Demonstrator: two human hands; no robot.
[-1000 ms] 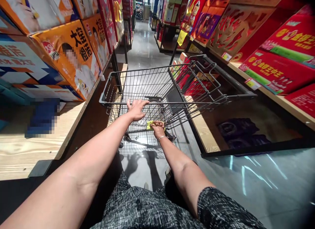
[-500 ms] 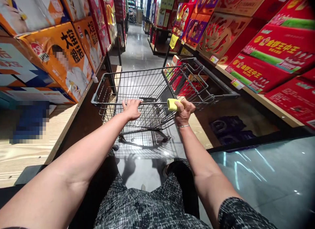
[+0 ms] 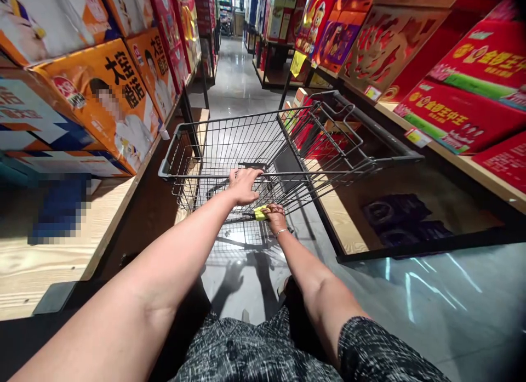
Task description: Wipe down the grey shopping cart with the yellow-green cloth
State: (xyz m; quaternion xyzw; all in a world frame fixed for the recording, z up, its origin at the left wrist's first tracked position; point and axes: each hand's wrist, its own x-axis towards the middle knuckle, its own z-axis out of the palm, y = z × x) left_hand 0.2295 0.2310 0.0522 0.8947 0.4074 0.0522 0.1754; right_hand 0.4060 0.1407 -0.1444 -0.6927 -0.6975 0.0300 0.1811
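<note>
A dark metal shopping cart (image 3: 193, 176) stands crosswise in the aisle, its handle end at the right. My left hand (image 3: 244, 187) is closed over the near top rim of its basket. Lower down, my right hand (image 3: 276, 217) grips a yellow cloth (image 3: 260, 212) against the cart's lower frame. The cloth is bunched, and part of it is hidden by my fingers. Through the wire mesh the basket shows no goods inside.
Orange boxes (image 3: 98, 105) are stacked on a wooden shelf (image 3: 33, 272) at the left. Red gift boxes (image 3: 447, 116) line the right shelf, with dark purple packs (image 3: 398, 217) beneath it. A grey tiled floor (image 3: 236, 64) runs down the aisle between shelves.
My right hand has gone down with the yellow cloth from the basket's top rim to the lower frame. My left hand has shifted right along the rim.
</note>
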